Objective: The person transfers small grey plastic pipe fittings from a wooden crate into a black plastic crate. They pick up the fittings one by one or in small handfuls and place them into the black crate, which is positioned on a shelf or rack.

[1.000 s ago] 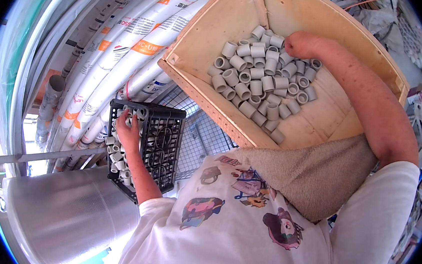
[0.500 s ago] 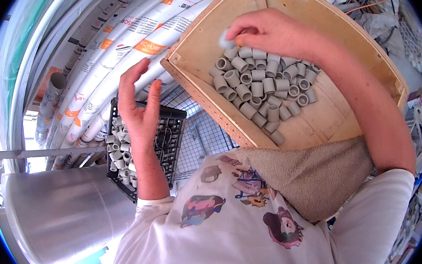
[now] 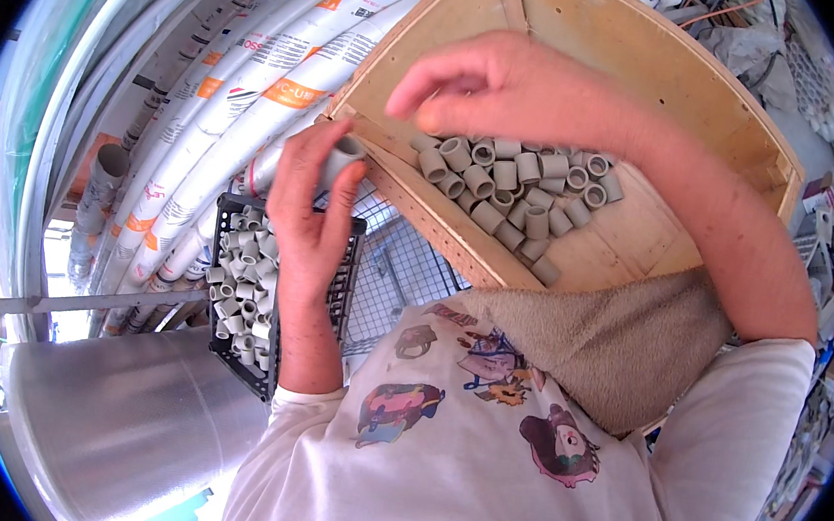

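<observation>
A person's left hand (image 3: 311, 207) pinches a short grey pipe piece (image 3: 345, 152) between thumb and fingers at the near edge of a wooden box (image 3: 652, 73), while the right hand (image 3: 502, 84) hovers with loosely curled fingers over the heap of like pieces (image 3: 512, 190) in the box; whether it grips one cannot be told. At seven o'clock from the left hand, a black crate (image 3: 273, 377) holds more grey pieces, with long white pipes (image 3: 212, 114) stacked at ten o'clock and a tan towel (image 3: 618, 348) at the box's five o'clock
</observation>
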The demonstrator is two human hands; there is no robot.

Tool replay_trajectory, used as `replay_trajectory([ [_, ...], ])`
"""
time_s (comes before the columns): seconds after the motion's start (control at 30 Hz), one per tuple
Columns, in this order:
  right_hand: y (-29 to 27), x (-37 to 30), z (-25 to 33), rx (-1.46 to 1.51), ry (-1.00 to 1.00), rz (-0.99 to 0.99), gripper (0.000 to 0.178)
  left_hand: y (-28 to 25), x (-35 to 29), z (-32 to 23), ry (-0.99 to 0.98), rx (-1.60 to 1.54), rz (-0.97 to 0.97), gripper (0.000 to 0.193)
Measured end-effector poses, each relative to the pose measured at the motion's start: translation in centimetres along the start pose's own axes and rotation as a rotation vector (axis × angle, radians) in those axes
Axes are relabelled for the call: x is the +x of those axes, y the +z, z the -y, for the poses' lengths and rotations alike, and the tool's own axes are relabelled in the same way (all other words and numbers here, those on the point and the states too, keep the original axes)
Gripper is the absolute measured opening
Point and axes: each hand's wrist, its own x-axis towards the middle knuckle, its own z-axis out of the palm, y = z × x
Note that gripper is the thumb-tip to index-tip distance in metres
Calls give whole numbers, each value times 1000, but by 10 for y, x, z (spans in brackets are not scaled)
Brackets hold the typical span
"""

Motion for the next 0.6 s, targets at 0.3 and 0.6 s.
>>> replay_trajectory([
  [0.3,-61,-11,-109,-764,579,77,30,-60,-72,121,-275,414,-102,31],
  [0.6,-64,-23,-170,-702,922,236,42,-108,-215,246,-513,804,79,29],
])
